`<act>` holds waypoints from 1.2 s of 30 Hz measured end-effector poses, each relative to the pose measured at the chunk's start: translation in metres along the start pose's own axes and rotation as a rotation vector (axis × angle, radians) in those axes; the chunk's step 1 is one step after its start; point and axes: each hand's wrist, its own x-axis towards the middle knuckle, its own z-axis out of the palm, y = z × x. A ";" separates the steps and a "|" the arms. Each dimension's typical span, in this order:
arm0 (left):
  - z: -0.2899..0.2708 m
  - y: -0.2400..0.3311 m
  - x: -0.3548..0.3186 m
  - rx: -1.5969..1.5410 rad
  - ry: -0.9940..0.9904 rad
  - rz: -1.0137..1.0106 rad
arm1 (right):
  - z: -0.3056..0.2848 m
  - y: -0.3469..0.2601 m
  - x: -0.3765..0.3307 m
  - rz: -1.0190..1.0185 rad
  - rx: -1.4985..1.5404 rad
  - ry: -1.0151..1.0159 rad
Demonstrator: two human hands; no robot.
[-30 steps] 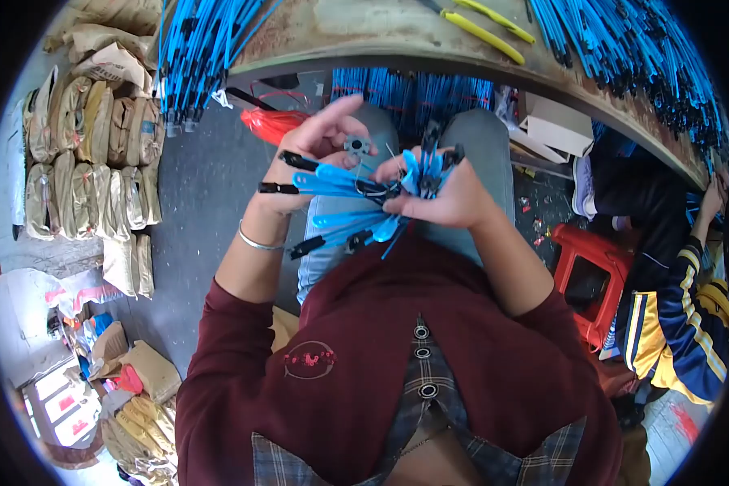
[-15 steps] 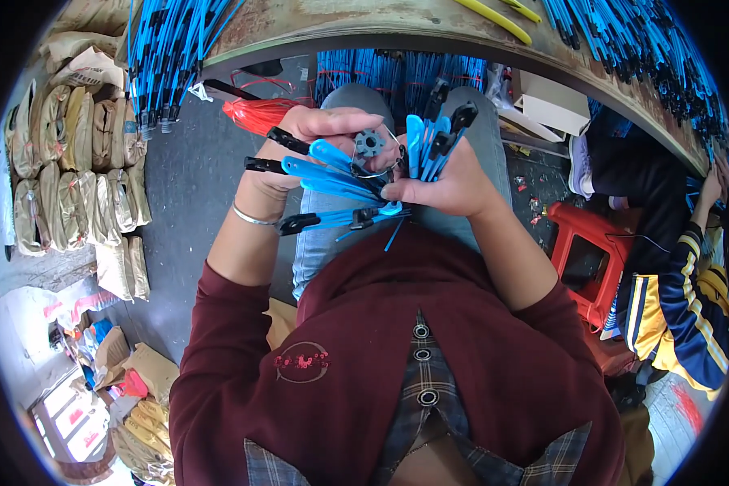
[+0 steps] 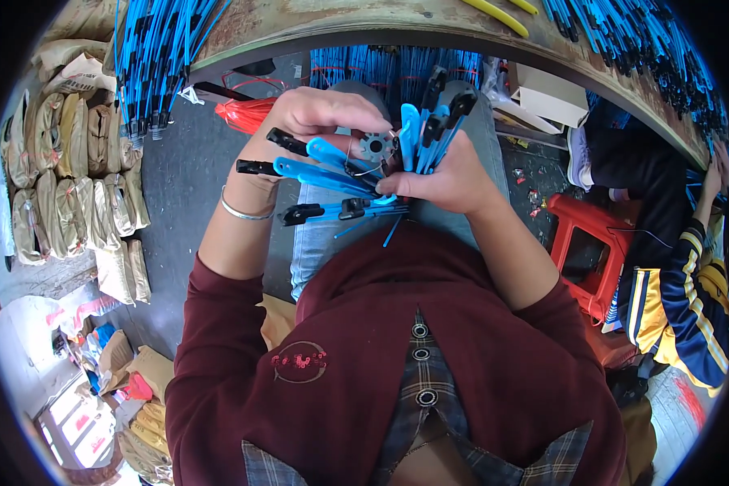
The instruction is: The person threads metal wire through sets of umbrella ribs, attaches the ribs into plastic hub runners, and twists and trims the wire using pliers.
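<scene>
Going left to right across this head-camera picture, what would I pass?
Stacked brown sacks → left hand → small metal gear-like disc → right hand → red plastic stool → another person's striped sleeve.

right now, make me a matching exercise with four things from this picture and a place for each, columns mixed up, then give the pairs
Things:
1. small metal toothed wheel
2. red plastic stool
3. stacked tan sacks
4. silver bangle

Places:
A. on the floor at the person's far left
B. on the wrist of the left hand
C. between both hands, among the blue rods with black tips, close to the right hand
D. on the floor to the person's right, next to a seated co-worker

Pairs: 1-C, 2-D, 3-A, 4-B
</scene>
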 end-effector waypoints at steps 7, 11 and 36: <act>0.004 0.012 -0.010 0.036 0.111 -0.210 | 0.000 0.005 0.000 0.044 0.004 0.056; 0.015 0.027 -0.014 -0.076 0.251 -0.451 | 0.000 0.007 0.000 0.023 0.010 0.133; 0.068 0.020 -0.006 0.053 0.754 -0.397 | 0.008 0.016 -0.002 0.051 0.053 0.246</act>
